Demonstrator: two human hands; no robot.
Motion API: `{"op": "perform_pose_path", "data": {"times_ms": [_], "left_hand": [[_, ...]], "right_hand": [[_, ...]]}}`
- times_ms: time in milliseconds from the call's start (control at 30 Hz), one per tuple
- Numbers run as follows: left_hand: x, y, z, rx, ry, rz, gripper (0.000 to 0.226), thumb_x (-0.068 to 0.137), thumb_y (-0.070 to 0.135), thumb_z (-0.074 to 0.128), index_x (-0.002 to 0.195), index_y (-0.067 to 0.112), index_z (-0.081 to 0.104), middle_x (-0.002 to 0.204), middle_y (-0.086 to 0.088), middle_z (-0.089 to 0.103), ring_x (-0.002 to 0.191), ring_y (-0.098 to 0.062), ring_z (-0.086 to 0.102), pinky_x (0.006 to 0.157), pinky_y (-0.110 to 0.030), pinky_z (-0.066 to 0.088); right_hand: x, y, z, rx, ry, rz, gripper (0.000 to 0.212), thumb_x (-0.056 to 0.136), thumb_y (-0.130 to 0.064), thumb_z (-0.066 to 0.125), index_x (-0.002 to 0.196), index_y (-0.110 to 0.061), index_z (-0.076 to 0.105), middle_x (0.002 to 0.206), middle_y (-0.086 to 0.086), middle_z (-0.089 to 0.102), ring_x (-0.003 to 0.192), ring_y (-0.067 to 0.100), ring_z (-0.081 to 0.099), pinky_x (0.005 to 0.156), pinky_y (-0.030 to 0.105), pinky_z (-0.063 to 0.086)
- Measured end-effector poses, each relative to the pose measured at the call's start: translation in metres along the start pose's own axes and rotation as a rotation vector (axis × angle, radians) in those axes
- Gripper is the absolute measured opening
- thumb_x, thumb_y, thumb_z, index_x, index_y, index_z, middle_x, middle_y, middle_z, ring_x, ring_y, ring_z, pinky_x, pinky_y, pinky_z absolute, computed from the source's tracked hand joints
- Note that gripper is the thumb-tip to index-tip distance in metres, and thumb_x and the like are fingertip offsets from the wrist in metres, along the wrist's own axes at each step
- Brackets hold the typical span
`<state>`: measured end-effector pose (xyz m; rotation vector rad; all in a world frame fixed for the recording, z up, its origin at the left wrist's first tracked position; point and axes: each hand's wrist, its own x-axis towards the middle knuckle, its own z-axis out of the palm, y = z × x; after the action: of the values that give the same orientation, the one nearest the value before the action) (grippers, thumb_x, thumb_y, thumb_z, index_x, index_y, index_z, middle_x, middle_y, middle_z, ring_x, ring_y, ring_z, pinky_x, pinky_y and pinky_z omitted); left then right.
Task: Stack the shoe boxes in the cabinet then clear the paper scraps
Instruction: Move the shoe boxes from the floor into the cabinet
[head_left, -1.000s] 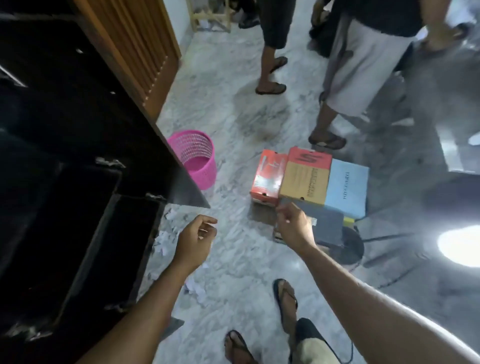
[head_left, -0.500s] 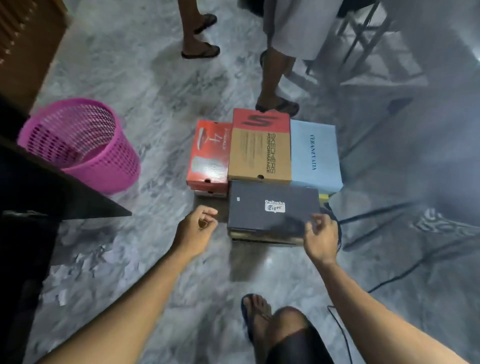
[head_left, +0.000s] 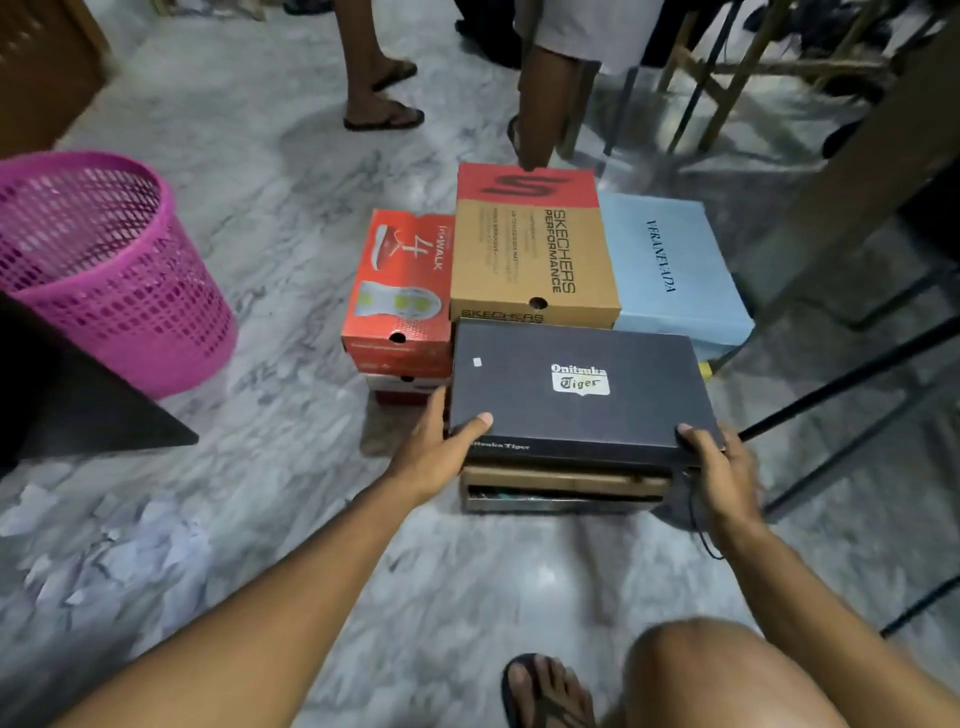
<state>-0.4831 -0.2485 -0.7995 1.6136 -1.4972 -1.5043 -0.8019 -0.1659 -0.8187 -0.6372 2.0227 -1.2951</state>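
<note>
A black Onitsuka Tiger shoe box (head_left: 576, 387) lies on top of a brown box (head_left: 563, 483) on the marble floor. My left hand (head_left: 439, 447) grips its near left corner, thumb on the lid. My right hand (head_left: 719, 470) grips its near right corner. Behind it stand a red box (head_left: 402, 291), a brown and red Skechers box (head_left: 530, 249) and a light blue box (head_left: 670, 265). White paper scraps (head_left: 104, 545) litter the floor at the left. The dark cabinet's corner (head_left: 67, 410) juts in from the left edge.
A pink mesh waste basket (head_left: 98, 265) stands left of the boxes. Two people's legs in sandals (head_left: 384, 114) stand behind the boxes. Chair and table legs (head_left: 831, 395) cross the right side. My own knee and sandalled foot (head_left: 545, 691) are at the bottom.
My view has swung down from the cabinet toward the boxes. Both hands moved forward and closed on the near corners of the black box.
</note>
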Motion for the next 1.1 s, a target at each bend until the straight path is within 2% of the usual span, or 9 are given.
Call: {"op": "perform_pose_path", "data": {"times_ms": [133,233,367,467,633,800,933,1033,1100], "left_hand": [[-0.036,-0.013,-0.037,-0.001,0.058,0.044,0.057,0.095,0.043,0.066,0.147,0.044,0.042,0.128,0.019,0.062,0.119,-0.007,0.058,0.102,-0.028,0.042],[-0.069,-0.029,-0.088,-0.007,0.166,0.036,0.062,0.087,0.052,0.067,0.145,0.048,0.044,0.133,0.018,0.064,0.122,-0.008,0.060,0.105,-0.031,0.045],[-0.116,-0.062,-0.163,-0.039,0.315,-0.021,0.059,0.081,0.054,0.066,0.139,0.054,0.050,0.124,0.025,0.068,0.118,-0.003,0.062,0.100,-0.024,0.046],[-0.153,-0.100,-0.212,-0.097,0.462,-0.101,0.063,0.071,0.062,0.064,0.132,0.052,0.057,0.118,0.024,0.072,0.115,-0.006,0.065,0.104,-0.036,0.051],[-0.216,-0.172,-0.280,-0.184,0.761,-0.241,0.054,0.066,0.065,0.063,0.116,0.046,0.068,0.109,0.018,0.076,0.107,-0.010,0.069,0.100,-0.041,0.054],[-0.257,-0.224,-0.321,-0.245,1.037,-0.310,0.035,0.062,0.062,0.060,0.084,0.037,0.071,0.100,0.010,0.074,0.101,-0.018,0.068,0.095,-0.041,0.052],[-0.285,-0.280,-0.347,-0.452,1.274,-0.363,0.042,0.060,0.055,0.067,0.090,0.025,0.067,0.093,0.000,0.072,0.093,-0.028,0.069,0.086,-0.050,0.056],[-0.306,-0.304,-0.357,-0.536,1.470,-0.375,0.028,0.065,0.034,0.071,0.078,0.010,0.069,0.075,0.002,0.068,0.077,-0.021,0.065,0.071,-0.036,0.051],[-0.319,-0.298,-0.363,-0.582,1.616,-0.361,0.026,0.076,0.021,0.072,0.091,0.000,0.067,0.084,-0.004,0.065,0.083,-0.022,0.062,0.070,-0.030,0.046]], "right_hand": [[-0.040,-0.002,0.009,-0.075,-0.125,-0.091,0.038,0.081,-0.055,0.069,0.114,-0.036,0.063,0.117,0.002,0.071,0.108,0.030,0.069,0.087,0.066,0.059],[-0.073,-0.016,0.030,-0.172,-0.279,-0.238,0.043,0.086,-0.055,0.072,0.115,-0.028,0.059,0.118,0.003,0.068,0.110,0.028,0.067,0.091,0.056,0.057],[-0.116,-0.040,0.088,-0.294,-0.552,-0.398,0.053,0.087,-0.053,0.068,0.120,-0.014,0.056,0.114,0.009,0.067,0.100,0.026,0.067,0.075,0.038,0.054],[-0.151,-0.048,0.142,-0.368,-0.720,-0.474,0.051,0.089,-0.053,0.070,0.116,-0.012,0.053,0.107,0.004,0.067,0.091,0.022,0.069,0.065,0.036,0.053],[-0.205,-0.047,0.242,-0.463,-0.988,-0.522,0.040,0.080,-0.055,0.065,0.104,-0.026,0.053,0.110,-0.009,0.070,0.097,0.018,0.070,0.079,0.040,0.055],[-0.260,-0.049,0.329,-0.425,-1.169,-0.573,0.050,0.088,-0.069,0.062,0.117,-0.029,0.053,0.113,-0.016,0.069,0.095,0.012,0.071,0.073,0.032,0.054],[-0.309,-0.055,0.417,-0.408,-1.268,-0.596,0.038,0.102,-0.046,0.055,0.136,-0.030,0.050,0.127,-0.008,0.065,0.103,0.014,0.067,0.085,0.041,0.055],[-0.349,-0.055,0.487,-0.340,-1.357,-0.503,0.032,0.100,-0.043,0.060,0.130,-0.034,0.058,0.115,-0.015,0.068,0.107,0.017,0.068,0.101,0.055,0.054],[-0.379,-0.050,0.532,-0.291,-1.414,-0.438,0.030,0.088,-0.049,0.062,0.117,-0.040,0.065,0.115,-0.007,0.072,0.109,0.022,0.069,0.103,0.057,0.054]]}}
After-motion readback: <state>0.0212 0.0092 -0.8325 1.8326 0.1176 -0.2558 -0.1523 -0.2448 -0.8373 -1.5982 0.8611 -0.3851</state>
